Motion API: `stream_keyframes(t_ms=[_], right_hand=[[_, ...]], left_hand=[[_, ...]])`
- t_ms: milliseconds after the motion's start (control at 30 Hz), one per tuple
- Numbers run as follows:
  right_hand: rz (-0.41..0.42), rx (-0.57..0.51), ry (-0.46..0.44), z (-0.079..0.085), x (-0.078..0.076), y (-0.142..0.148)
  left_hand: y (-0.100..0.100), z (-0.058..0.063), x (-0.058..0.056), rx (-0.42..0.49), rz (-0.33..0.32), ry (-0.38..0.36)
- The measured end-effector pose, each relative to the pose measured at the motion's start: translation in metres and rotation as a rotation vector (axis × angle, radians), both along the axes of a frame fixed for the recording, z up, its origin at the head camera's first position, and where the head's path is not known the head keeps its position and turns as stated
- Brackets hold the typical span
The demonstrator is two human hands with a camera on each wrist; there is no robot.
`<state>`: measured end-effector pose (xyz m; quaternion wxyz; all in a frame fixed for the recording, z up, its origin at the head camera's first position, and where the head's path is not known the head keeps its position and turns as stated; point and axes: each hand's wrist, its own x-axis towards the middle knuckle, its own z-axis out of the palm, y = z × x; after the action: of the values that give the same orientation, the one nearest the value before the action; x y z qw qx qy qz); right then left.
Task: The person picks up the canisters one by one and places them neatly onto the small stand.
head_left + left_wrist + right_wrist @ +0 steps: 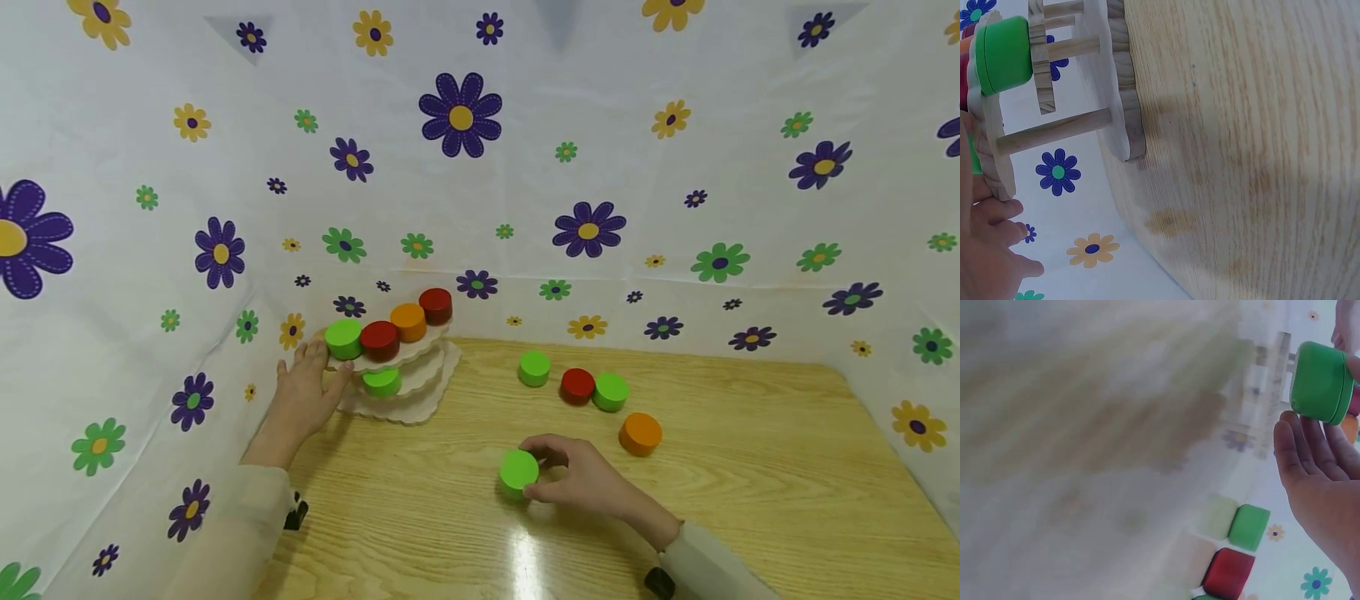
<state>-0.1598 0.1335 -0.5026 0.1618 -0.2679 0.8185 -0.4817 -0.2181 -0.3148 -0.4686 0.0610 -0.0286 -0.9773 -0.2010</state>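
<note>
At the left stands a three-tier wooden stand (pixel 420 404) with scalloped edges. Its top tier carries a light green round block (pixel 345 339), a red block (pixel 380 340), an orange block (pixel 408 322) and another red block (pixel 436 306). One green block (pixel 1007 53) sits on the middle tier. My left hand (pixel 303 396) grips the top tier's left edge, thumb in front and fingers behind. Nearer to me, my right hand (pixel 581 479) pinches a green round block (pixel 519 474) between thumb and fingers, above the table in the right wrist view (pixel 1319 381).
Right of the stand, loose blocks lie on the wooden table (pixel 750 500): a green (pixel 534 368), a red (pixel 577 387) touching another green (pixel 611 392), and an orange (pixel 641 434). A flower-printed white cloth (pixel 525 192) walls the back and sides.
</note>
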Motion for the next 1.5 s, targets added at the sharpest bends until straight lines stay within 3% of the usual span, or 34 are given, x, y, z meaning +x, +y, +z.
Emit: stream_keyframes(t_ms=[200, 467, 967, 1500], right_hand=[[-0.044, -0.009, 0.015, 0.01, -0.016, -0.023], [-0.098, -0.043, 0.035, 0.026, -0.035, -0.058], [-0.201, -0.087, 0.091, 0.033, -0.066, -0.112], [-0.256, -0.119, 0.091, 0.034, -0.084, -0.148]], left_hand=[[0.001, -0.003, -0.001, -0.064, 0.011, 0.005], [0.004, 0.001, 0.002, -0.137, 0.028, -0.01], [0.008, 0.006, 0.0, -0.113, 0.03, -0.054], [0.009, 0.007, 0.001, -0.092, 0.034, -0.07]])
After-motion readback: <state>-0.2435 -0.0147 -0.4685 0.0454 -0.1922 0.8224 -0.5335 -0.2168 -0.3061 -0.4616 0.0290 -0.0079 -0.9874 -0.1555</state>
